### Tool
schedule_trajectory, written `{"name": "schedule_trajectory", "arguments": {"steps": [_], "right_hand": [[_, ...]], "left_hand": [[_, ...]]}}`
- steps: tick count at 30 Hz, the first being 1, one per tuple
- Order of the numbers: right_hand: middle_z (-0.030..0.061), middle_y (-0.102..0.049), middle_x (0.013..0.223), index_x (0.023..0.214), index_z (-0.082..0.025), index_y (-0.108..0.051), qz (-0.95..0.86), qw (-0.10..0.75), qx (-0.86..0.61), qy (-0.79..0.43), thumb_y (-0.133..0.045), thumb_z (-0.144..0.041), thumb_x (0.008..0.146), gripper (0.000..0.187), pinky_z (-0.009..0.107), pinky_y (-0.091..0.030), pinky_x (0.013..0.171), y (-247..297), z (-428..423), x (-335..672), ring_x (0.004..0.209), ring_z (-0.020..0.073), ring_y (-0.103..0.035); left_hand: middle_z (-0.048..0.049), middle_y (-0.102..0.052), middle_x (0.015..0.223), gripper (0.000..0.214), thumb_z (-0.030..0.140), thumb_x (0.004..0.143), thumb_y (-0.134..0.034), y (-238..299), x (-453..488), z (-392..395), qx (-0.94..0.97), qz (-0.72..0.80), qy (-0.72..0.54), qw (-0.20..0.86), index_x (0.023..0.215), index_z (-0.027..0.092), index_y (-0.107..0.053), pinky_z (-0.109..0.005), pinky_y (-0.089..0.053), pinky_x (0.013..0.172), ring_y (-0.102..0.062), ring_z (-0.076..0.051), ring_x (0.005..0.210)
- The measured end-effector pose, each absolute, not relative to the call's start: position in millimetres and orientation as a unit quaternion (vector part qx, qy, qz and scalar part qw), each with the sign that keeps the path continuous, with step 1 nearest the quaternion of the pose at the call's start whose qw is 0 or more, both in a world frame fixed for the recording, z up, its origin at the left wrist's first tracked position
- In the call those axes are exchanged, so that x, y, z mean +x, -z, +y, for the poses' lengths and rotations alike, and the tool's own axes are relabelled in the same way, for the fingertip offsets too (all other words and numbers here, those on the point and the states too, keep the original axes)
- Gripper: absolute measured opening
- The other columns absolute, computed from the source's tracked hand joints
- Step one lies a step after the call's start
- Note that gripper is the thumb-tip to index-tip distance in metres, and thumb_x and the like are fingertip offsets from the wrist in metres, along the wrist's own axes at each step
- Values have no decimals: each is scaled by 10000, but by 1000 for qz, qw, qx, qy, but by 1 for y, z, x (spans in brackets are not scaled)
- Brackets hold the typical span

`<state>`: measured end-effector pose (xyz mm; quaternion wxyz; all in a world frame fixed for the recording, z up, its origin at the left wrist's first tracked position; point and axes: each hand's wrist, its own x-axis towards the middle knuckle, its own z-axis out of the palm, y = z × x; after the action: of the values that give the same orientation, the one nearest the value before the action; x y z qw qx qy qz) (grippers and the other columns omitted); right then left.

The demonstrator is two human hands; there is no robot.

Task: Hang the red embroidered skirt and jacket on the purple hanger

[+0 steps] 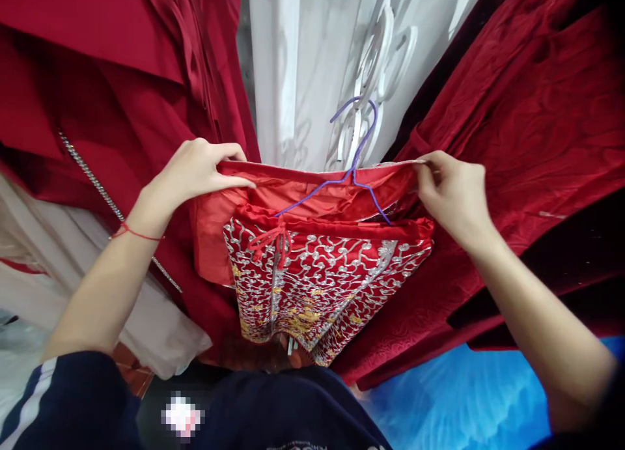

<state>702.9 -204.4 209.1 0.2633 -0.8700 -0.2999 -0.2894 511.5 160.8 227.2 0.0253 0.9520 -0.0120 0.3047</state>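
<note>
An embroidered red garment (303, 281), patterned in silver and gold, hangs in front of me on a purple wire hanger (375, 116). A red cord bow (280, 240) is tied at its gathered upper edge. Behind the hanger stretches a plain red satin panel (288, 189); whether it is part of the same garment I cannot tell. My left hand (200, 170) grips the panel's top edge at the left between thumb and fingers. At the right end, my right hand (452, 193) pinches the same edge, pulling it wide.
Dark red clothes (122, 79) hang at the left, with a pale fabric (151, 313) below. More red patterned garments (551, 124) hang at the right. White hangers or rings (378, 53) line up behind the purple hook. Blue fabric (463, 398) lies low at the right.
</note>
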Motion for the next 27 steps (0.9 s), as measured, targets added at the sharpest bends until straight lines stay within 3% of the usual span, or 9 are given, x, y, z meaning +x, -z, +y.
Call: {"name": "schedule_trajectory", "arguments": {"steps": [2, 6, 8, 10, 13, 16, 19, 23, 27], "right_hand": [[44, -606, 681, 851, -213, -612, -278, 372, -849, 253, -448, -297, 898, 190, 333, -374, 626, -197, -196, 711, 617, 183, -510], [0, -527, 606, 793, -212, -582, -218, 560, -790, 119, -435, -264, 828, 161, 296, -357, 548, -174, -177, 726, 553, 155, -443], [8, -555, 649, 833, -197, -605, -210, 616, -754, 88, -406, -263, 813, 210, 288, -365, 541, -169, -169, 727, 561, 154, -452], [22, -571, 684, 819, -185, -604, -210, 641, -732, 97, -381, -268, 808, 238, 282, -373, 550, -169, -163, 724, 587, 155, -466], [16, -513, 661, 715, -195, -534, -246, 600, -725, 233, -364, -280, 830, 222, 271, -346, 569, -176, -162, 720, 604, 138, -435], [-39, -373, 564, 672, -227, -404, -306, 421, -767, 375, -444, -333, 864, 223, 273, -259, 548, -186, -173, 722, 524, 108, -337], [-69, -308, 506, 660, -234, -332, -369, 260, -801, 393, -601, -457, 848, 396, 269, -217, 529, -191, -190, 730, 461, 83, -284], [-62, -332, 495, 654, -218, -401, -439, 227, -780, 385, -552, -599, 894, 475, 255, -239, 508, -188, -200, 737, 440, 84, -320], [-64, -316, 500, 612, -209, -371, -457, 262, -753, 394, -562, -565, 908, 502, 257, -232, 507, -185, -195, 729, 455, 75, -303]], "left_hand": [[-21, -720, 813, 449, 594, 773, -700, -210, 514, 171, 949, -20, -290, 125, 943, 179, -704, -268, -418, 670, -588, -151, 680], [-61, -723, 750, 462, 611, 794, -644, -158, 517, 193, 925, 24, -251, 283, 827, 153, -693, -252, -441, 609, -623, -165, 658], [-68, -733, 798, 406, 549, 873, -572, -139, 515, 193, 920, 43, -288, 261, 889, 160, -687, -254, -456, 626, -644, -168, 677], [-67, -740, 859, 342, 464, 948, -492, -130, 509, 187, 916, 76, -355, 170, 982, 177, -675, -253, -457, 640, -663, -169, 712], [-89, -743, 979, 351, 422, 1006, -404, -135, 501, 178, 890, 106, -442, 40, 1049, 181, -656, -250, -458, 637, -686, -173, 783], [-104, -732, 1024, 394, 468, 1016, -381, -145, 490, 177, 888, 84, -452, -7, 1038, 172, -640, -250, -466, 638, -691, -175, 805], [-64, -708, 853, 425, 573, 945, -505, -149, 475, 178, 918, 67, -390, 14, 1032, 172, -616, -240, -432, 593, -645, -155, 684], [47, -516, 531, 496, 658, 784, -676, -156, 456, 175, 946, 56, -310, 81, 806, 166, -612, -235, -333, 514, -453, -101, 493], [41, -435, 476, 483, 574, 824, -673, -186, 440, 162, 941, 76, -327, 48, 573, 179, -556, -275, -322, 543, -401, -104, 501]]}}
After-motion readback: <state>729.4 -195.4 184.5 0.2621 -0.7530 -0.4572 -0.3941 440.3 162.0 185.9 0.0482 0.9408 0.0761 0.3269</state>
